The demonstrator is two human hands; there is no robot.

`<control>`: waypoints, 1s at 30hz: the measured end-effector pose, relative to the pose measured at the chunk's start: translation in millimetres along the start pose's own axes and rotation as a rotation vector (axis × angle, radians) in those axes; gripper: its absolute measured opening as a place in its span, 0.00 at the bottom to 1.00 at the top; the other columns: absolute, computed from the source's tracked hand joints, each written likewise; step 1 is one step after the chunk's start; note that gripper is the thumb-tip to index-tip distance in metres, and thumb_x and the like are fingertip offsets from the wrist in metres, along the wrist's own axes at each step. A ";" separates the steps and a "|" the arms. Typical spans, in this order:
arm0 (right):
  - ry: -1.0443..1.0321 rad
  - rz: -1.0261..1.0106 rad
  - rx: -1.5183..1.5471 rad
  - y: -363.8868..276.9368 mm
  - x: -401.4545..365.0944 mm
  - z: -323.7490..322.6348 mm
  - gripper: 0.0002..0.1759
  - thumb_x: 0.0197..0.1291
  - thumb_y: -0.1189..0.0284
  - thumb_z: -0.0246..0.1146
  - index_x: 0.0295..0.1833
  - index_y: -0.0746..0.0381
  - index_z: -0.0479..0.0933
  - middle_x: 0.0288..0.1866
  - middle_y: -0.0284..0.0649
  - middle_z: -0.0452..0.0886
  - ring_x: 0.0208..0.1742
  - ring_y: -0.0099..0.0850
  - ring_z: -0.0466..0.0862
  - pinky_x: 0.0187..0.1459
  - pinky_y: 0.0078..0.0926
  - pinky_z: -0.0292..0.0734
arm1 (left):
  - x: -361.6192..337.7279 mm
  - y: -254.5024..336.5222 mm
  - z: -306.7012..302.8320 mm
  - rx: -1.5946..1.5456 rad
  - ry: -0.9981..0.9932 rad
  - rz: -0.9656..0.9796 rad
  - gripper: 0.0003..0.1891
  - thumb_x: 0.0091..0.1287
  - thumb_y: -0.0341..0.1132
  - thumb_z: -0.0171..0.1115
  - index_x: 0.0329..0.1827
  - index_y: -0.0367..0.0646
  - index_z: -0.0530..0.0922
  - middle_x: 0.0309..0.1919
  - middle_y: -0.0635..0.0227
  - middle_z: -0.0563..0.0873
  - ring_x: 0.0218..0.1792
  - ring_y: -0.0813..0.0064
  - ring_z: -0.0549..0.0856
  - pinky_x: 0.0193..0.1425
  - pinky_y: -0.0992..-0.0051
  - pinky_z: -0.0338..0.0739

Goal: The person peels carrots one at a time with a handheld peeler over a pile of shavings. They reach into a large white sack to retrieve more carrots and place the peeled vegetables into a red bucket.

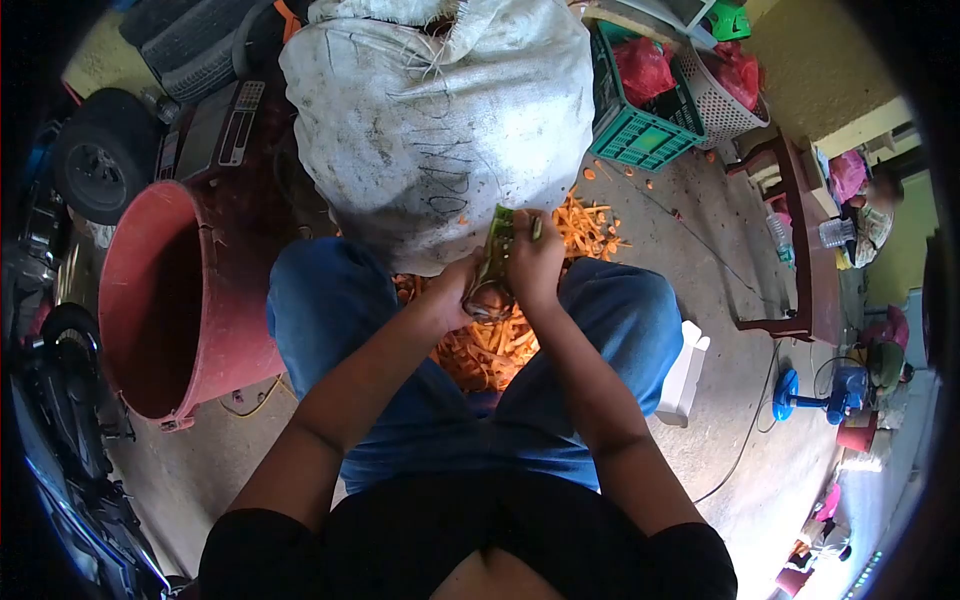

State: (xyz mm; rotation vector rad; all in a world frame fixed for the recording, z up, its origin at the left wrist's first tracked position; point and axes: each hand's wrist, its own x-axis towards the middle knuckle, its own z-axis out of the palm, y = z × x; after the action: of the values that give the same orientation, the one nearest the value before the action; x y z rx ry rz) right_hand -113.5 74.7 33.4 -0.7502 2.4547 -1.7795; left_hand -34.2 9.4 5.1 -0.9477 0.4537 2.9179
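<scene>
Between my knees, my left hand (458, 291) wraps round the lower left side of a long green and brown thing (495, 252), pale-spotted, with a glossy rounded brown end. I cannot tell what kind of thing it is. Closed against its upper right side is my right hand (536, 262), where a small greenish piece shows by the fingers. Below both hands lies a heap of orange strips and peelings (485, 352). More orange strips (587, 228) spread on the floor to the right of a big, stained white sack (440, 120), which stands just beyond my hands.
A large red tub (205, 300) lies tilted at my left, its mouth facing left. Back right are a green crate (645, 130) and a white perforated basket (722, 95). A wooden frame (795, 250), a white box (684, 375) and a blue fan (825, 395) stand right; a person sits beyond.
</scene>
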 end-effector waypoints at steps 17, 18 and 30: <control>0.005 -0.025 0.001 -5.0 -0.6 -7.1 0.10 0.54 0.71 0.52 0.31 0.69 0.71 0.24 0.50 0.75 0.26 0.41 0.76 0.28 0.30 0.68 | 3.5 0.9 -7.6 0.126 -0.162 -0.056 0.12 0.63 0.38 0.40 0.37 0.41 0.71 0.27 0.67 0.79 0.26 0.75 0.79 0.25 0.79 0.75; 0.026 -0.009 -0.046 -3.8 2.7 -8.1 0.11 0.55 0.70 0.52 0.31 0.69 0.71 0.23 0.47 0.75 0.25 0.37 0.75 0.28 0.28 0.68 | -17.6 4.0 19.1 0.075 -0.062 -0.082 0.12 0.63 0.37 0.38 0.36 0.40 0.70 0.26 0.65 0.78 0.24 0.72 0.79 0.26 0.76 0.75; 0.181 0.179 0.298 42.1 37.3 -32.7 0.13 0.55 0.68 0.53 0.33 0.69 0.72 0.23 0.41 0.75 0.25 0.25 0.72 0.28 0.21 0.67 | -10.6 8.9 13.3 0.238 -0.119 -0.090 0.18 0.64 0.46 0.36 0.44 0.42 0.68 0.26 0.63 0.77 0.25 0.70 0.78 0.29 0.69 0.77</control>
State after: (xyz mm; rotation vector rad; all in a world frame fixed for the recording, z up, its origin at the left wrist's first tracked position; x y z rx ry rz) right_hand -171.3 99.3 16.6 -0.3507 2.1923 -2.1528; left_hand -34.3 5.2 23.8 -0.7392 0.7106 2.7420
